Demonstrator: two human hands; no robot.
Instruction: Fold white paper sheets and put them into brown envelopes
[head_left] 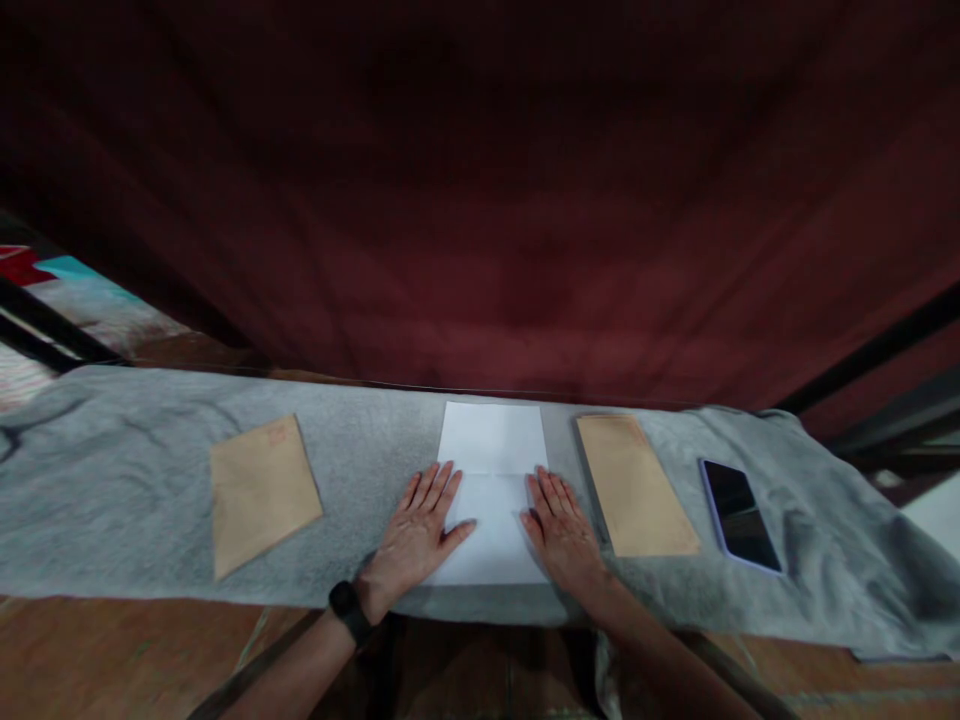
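Observation:
A white sheet of paper [493,435] lies flat on the grey cloth in front of me, with a crease running across its middle. My left hand [421,525] rests open on the paper's left edge, fingers stretched forward and thumb pointing inward. On the right edge my right hand [561,530] lies flat too, its fingertips near the crease. Neither hand grips anything. Just right of my right hand is a stack of brown envelopes [637,485]. A single brown envelope [262,490] lies apart at the left, turned at an angle.
Grey cloth [367,430] covers the long narrow table. At the right lies a phone [742,515] with a dark screen and purple edge. A dark red curtain [480,250] hangs behind the table. A black watch [350,612] is on my left wrist.

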